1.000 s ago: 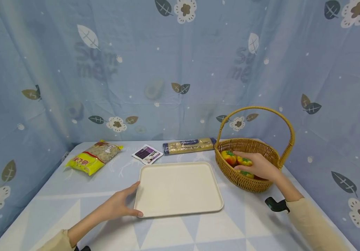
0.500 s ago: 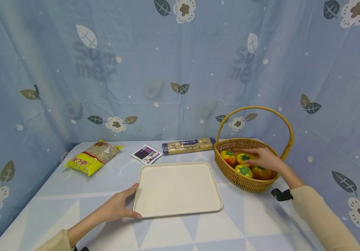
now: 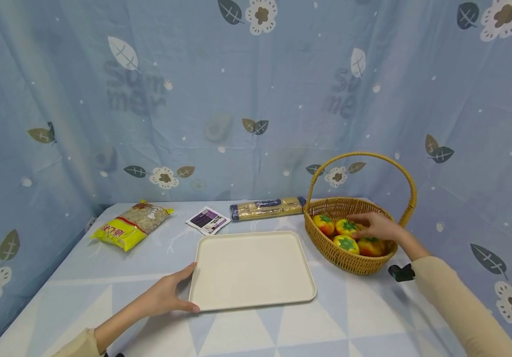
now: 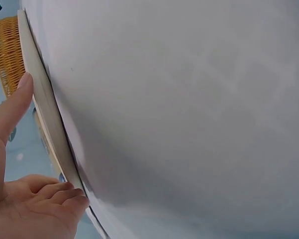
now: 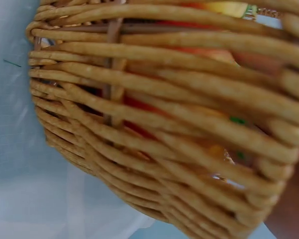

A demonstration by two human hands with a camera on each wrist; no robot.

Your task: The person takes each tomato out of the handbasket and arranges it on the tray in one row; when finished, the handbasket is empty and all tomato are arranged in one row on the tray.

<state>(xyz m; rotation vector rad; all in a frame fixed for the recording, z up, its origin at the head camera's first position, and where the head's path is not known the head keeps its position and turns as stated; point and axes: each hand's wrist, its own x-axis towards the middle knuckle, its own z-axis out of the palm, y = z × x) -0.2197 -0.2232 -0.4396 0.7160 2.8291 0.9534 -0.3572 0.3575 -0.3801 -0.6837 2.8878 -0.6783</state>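
My left hand (image 3: 166, 296) is at the near left of a cream rectangular tray (image 3: 253, 270), its fingertips and thumb spread along the tray's left edge. The left wrist view shows the extended thumb (image 4: 12, 107) at the tray's rim. At the right, my right hand (image 3: 378, 227) reaches over the rim of a wicker basket (image 3: 333, 253) with a tall handle. Inside lie several red-and-yellow round fruits (image 3: 346, 243) with green leafy tops. Its spread fingers and thumb are beside the rear fruit (image 3: 346, 227). Basket weave (image 5: 139, 89) hides most of this hand in the right wrist view.
A yellow-ended bag (image 3: 133, 225) of pale food pieces lies at the back left. Behind the tray are a purple-and-white flat packet (image 3: 208, 220) and a long pack of spaghetti (image 3: 268, 208). A patterned blue curtain (image 3: 256, 124) hangs behind the table.
My right hand has drawn back to the right from over the fruits in the basket, uncovering more of them. My left hand stays at the tray's left edge.
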